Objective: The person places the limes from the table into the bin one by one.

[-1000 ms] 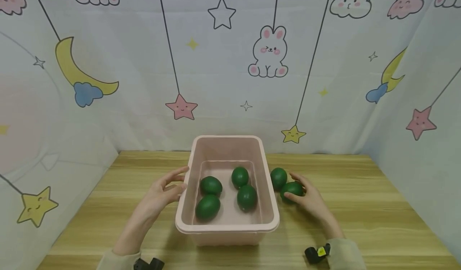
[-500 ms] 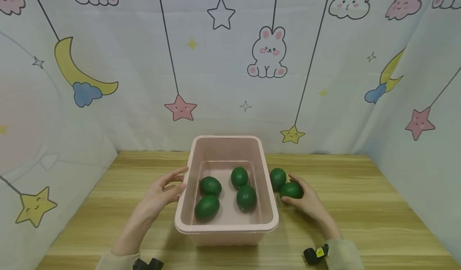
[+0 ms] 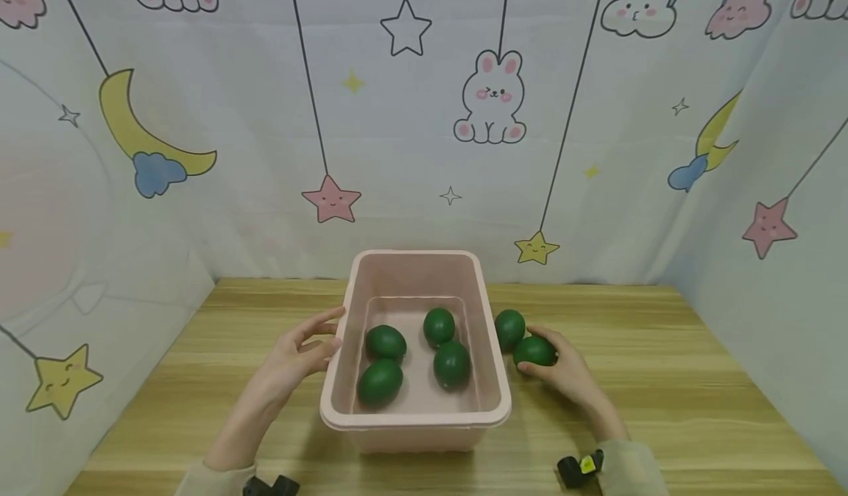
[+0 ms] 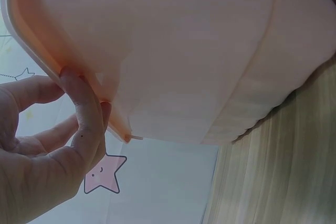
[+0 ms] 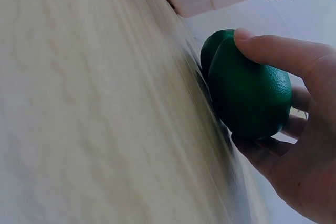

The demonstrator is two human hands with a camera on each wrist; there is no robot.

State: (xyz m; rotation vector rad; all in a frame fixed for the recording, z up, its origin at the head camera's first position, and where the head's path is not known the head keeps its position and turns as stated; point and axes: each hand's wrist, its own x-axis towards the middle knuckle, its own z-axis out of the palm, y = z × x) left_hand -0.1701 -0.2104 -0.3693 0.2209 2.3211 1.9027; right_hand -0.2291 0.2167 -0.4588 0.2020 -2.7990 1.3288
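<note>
A pale pink plastic bin point(image 3: 416, 420) stands mid-table with several dark green, egg-shaped avocados inside, such as one front-left avocado point(image 3: 380, 382). My left hand point(image 3: 289, 356) holds the bin's left rim; in the left wrist view its bent fingers point(image 4: 86, 114) meet the lip. On the table right of the bin, my right hand point(image 3: 568, 367) grips an avocado point(image 3: 534, 352) between thumb and fingers. Another avocado point(image 3: 509, 330) lies just behind it, beside the bin wall. In the right wrist view, the gripped avocado point(image 5: 249, 90) partly hides that other one.
The wood-grain table point(image 3: 629, 378) extends on both sides of the bin. A white cloth backdrop point(image 3: 411, 143) printed with stars, moons and rabbits encloses the back and sides. Black wrist cameras point(image 3: 579, 469) sit by both cuffs.
My right thumb and fingers have closed more snugly round the avocado, with a slight shift left. My left hand and the bin keep their places; the head view shifts slightly.
</note>
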